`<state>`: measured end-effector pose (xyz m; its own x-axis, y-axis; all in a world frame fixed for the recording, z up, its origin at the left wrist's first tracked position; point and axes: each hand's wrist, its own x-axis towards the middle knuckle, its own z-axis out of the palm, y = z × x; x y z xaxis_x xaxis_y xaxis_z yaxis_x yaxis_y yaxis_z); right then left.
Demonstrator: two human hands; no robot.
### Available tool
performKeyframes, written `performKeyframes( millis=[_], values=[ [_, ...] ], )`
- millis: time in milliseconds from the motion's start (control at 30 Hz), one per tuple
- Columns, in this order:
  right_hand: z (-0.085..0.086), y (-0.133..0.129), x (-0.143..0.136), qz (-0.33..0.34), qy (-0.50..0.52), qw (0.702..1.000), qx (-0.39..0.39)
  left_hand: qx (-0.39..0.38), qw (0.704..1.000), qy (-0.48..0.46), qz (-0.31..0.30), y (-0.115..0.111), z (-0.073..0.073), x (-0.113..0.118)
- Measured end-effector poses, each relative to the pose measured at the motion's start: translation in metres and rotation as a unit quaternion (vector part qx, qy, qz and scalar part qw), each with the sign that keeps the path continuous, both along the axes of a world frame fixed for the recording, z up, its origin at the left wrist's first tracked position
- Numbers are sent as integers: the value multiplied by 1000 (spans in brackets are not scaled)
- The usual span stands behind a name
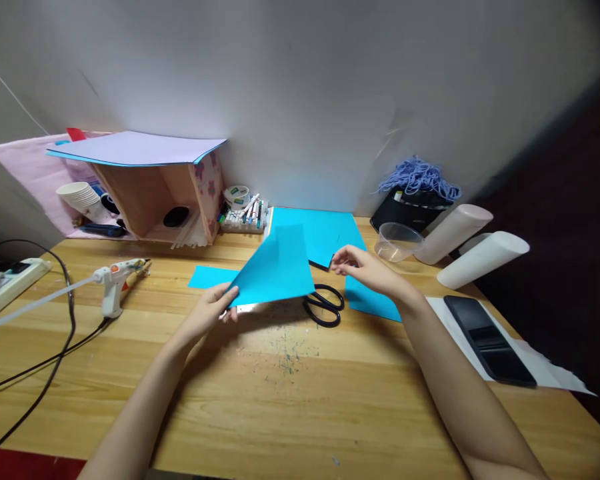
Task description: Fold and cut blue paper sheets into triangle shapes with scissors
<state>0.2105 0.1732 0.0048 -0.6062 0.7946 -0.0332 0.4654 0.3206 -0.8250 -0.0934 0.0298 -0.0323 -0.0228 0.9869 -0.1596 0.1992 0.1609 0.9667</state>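
Item: one bright blue sheet (275,270), centre of the frame, raised over the wooden table (305,413); bent, narrow at its lower-left end and broad at the right; long axis slanting from lower left to upper right, lower edge running nearly level across the frame. Left hand (223,303), left of centre: closed in a pinch on the sheet's lower-left corner, thumb on top, fingers beneath. Right hand (353,261), right of centre: fingers bent and close together near the edge of a larger blue sheet (330,230); whether they grip anything cannot be told. Scissors (324,305), black-handled, centre, loops toward the lower right, blades hidden. Blue strip (207,277), left of centre; blue piece (373,300), below the right hand. Glue gun (115,287), white, at left, nozzle toward the upper right. Open box (155,200), upper left. Clear bowl (399,243) and two white rolls, right. Phone (487,340), black, lower right, on white paper (545,367).
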Motion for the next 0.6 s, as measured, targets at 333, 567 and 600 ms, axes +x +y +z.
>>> performKeyframes(
  millis=[333,567,600],
  values=[
    [-46,-36,-39,43,-314,941,117,88,985,-8,148,8,-13,-9],
    [-40,-32,-44,7,-141,990,29,106,968,3,228,8,-17,-15],
    [-38,-32,-46,-1,-84,996,-9,108,966,3,237,7,-16,-15]
  ],
)
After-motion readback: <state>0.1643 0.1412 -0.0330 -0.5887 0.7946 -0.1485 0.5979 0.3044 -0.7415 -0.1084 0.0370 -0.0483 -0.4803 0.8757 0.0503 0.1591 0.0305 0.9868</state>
